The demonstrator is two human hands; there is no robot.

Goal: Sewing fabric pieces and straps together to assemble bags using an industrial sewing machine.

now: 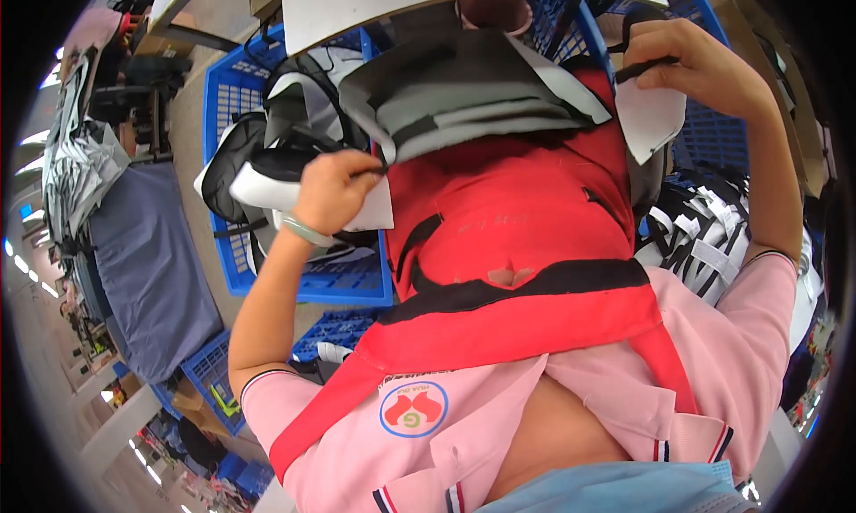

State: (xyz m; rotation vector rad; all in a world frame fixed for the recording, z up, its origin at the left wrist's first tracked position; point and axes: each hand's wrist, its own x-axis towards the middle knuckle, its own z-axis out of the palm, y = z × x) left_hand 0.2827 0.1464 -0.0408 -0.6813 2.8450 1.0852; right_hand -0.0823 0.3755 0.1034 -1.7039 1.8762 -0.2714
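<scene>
Red apron (544, 192) over the lap. Blue crate (348, 290) left of it, loaded with black-and-white pieces. Grey panel (473, 90) lies across the apron, between the hands, its left end just beside the left grip, right end short of the right one. Right hand (700, 63) pinches a black strap (646, 69), white flap (655, 121) hanging below. Left hand (337, 192) pinched at a dark edge; can't tell whether it's the panel's.
</scene>
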